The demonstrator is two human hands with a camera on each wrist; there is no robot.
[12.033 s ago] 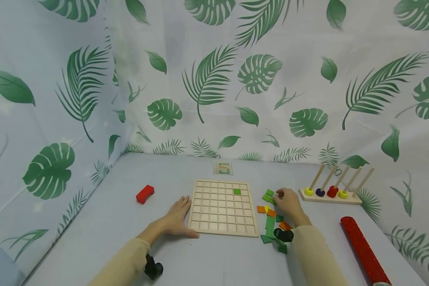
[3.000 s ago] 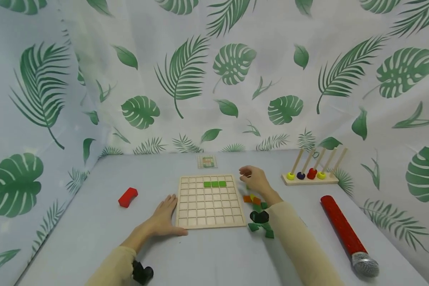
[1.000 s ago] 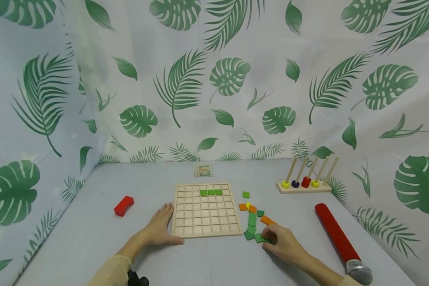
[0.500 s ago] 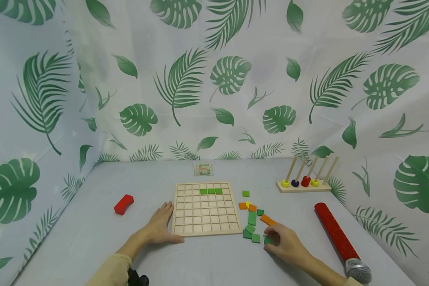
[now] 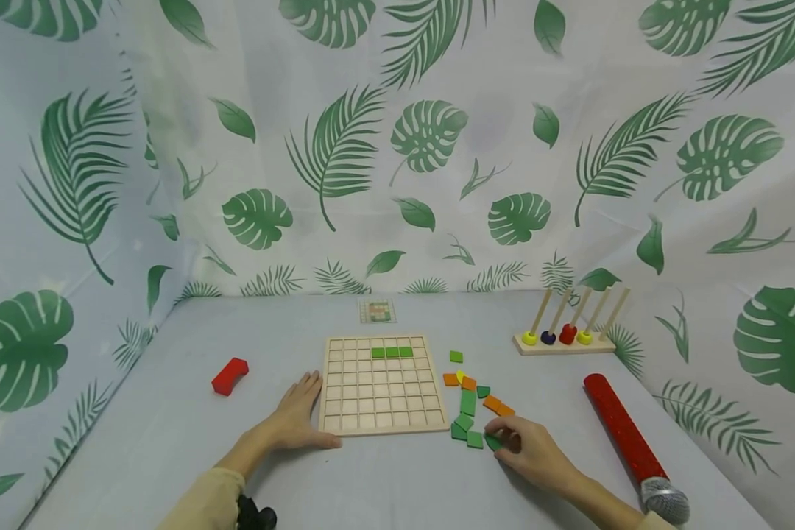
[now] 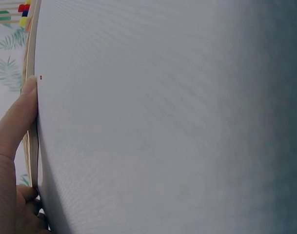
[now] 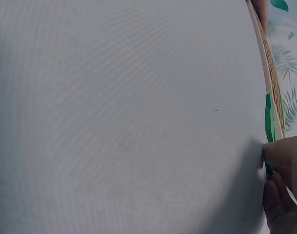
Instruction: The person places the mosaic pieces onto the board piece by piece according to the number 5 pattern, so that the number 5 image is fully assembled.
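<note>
In the head view, my left hand rests at the near left corner of a wooden grid board, fingers stretched along its side and thumb by the front edge. The left wrist view shows that thumb against the board's edge. Three light green square tiles lie in a row in the board's upper part. Right of the board, my right hand pinches a dark green tile between thumb and fingers, low at the table; its outline is partly covered. Beside it lies a green square tile.
Several green tiles, orange tiles and a yellow piece lie right of the board, with a light green tile farther back. Around stand a patterned card, red block, peg stand and red microphone.
The row of light green tiles on the board has grown from one to three. My right hand has come down to the nearer tiles and shifted a dark green one; the left hand stays put.
</note>
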